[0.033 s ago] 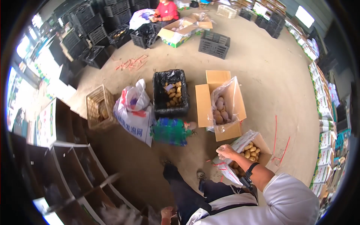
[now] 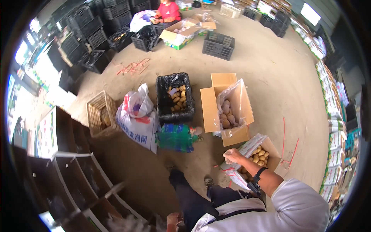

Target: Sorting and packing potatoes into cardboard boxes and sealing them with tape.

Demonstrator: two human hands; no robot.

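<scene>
My right hand is closed above the left side of an open carton of potatoes; what it holds, if anything, I cannot make out. My left hand is low at the bottom edge, partly out of view, beside translucent plastic, its grip unclear. Ahead stand a carton with lined, pinkish potatoes inside and a black-lined crate of potatoes. A green-and-blue mat-like seat lies before me, beside a white woven sack.
A beige basket stands left of the sack. Dark open boxes line the lower left. Farther off are a grey crate, stacked crates and a person in red by more cartons. Stacked white boxes run along the right.
The view has shifted very slightly; my hands and the things around them look otherwise the same.
</scene>
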